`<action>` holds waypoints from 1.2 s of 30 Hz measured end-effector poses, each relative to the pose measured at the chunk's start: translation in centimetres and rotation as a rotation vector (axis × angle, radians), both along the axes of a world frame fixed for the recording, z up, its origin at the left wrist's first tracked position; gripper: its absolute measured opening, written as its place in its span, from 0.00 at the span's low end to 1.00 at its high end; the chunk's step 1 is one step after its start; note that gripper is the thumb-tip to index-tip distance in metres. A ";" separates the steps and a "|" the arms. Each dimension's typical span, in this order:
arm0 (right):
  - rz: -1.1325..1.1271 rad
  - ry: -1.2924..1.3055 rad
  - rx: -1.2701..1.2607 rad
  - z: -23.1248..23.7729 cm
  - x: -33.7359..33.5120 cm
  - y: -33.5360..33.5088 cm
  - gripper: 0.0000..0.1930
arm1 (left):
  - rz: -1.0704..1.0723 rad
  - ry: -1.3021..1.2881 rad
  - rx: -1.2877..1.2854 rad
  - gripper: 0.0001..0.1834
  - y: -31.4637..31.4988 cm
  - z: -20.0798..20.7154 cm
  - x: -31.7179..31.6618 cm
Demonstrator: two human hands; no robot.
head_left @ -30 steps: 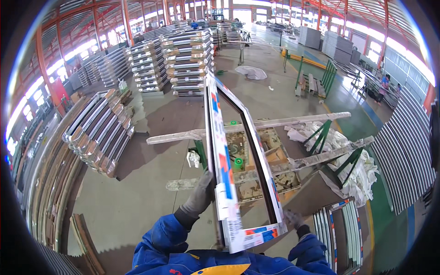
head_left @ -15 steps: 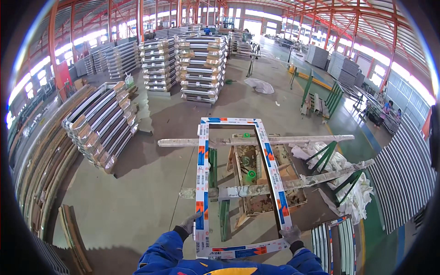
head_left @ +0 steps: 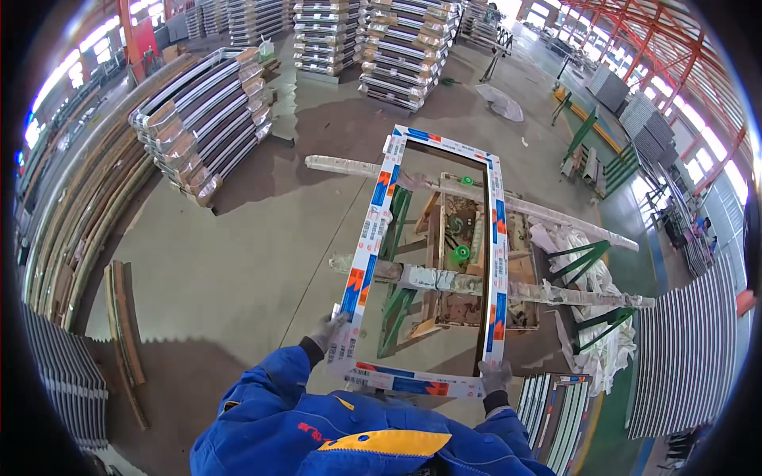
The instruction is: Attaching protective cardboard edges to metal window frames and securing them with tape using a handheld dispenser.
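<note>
A large rectangular frame, wrapped in white film with blue and orange print, lies in front of me over two wrapped support beams, the near beam and the far beam. My left hand, gloved in grey, is closed on the frame's left side near the close corner. At the near right corner, my gloved right hand grips the other side. Whether the frame rests on the beams or hangs just above them, I cannot tell. Through its opening shows a low wooden box with green rolls.
Green trestle legs hold up the beams. Crumpled white sheeting lies at the right, near stacked frames and a pile of long profiles. On the left stand a wrapped frame stack and long brown strips.
My view has tipped downward and turned, so the surroundings shift in the picture. The frame now sits slanted across the beams, its far end swung rightward in view. Both hands keep their hold.
</note>
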State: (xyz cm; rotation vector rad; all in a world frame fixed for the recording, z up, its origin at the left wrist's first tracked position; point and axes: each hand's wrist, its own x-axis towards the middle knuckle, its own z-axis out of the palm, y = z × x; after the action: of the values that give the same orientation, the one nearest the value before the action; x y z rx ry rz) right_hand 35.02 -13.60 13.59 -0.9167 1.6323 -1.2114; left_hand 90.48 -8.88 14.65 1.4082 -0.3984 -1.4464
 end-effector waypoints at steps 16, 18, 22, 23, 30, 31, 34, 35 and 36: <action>0.228 0.709 0.133 8.5 7.7 -5.7 0.36 | 0.011 -0.395 -0.086 0.17 -4.4 -1.0 2.8; 0.231 0.824 0.189 8.2 7.5 -5.7 0.35 | 0.062 -0.315 -0.127 0.18 -4.6 -0.4 2.1; 0.169 0.810 0.169 8.3 7.7 -5.2 0.36 | 0.039 -0.255 -0.130 0.19 -5.0 0.0 2.0; 0.173 0.818 0.191 8.6 8.1 -5.2 0.36 | 0.039 -0.249 -0.131 0.20 -4.8 -0.5 2.6; 0.271 0.827 0.199 9.6 9.8 -5.0 0.35 | 0.112 -0.479 -0.223 0.28 -1.3 -6.4 5.9; 0.234 0.831 0.202 9.4 8.3 -4.4 0.35 | 0.061 -0.444 -0.218 0.27 -2.2 -6.0 3.9; 0.172 0.852 0.240 8.7 6.4 -3.3 0.36 | -0.038 -0.526 -0.129 0.25 -2.9 -4.6 2.5; 0.174 0.862 0.228 8.3 6.1 -3.5 0.36 | -0.020 -0.579 -0.173 0.24 -3.3 -4.2 2.2; 0.183 0.869 0.214 8.5 6.2 -3.7 0.36 | -0.016 -0.587 -0.180 0.24 -3.3 -3.9 2.3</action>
State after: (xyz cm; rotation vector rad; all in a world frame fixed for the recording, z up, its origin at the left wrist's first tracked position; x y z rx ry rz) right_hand 41.27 -17.33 22.09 -1.5328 2.2147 -0.4918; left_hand 92.80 -12.19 10.80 1.6651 -0.8867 -0.9569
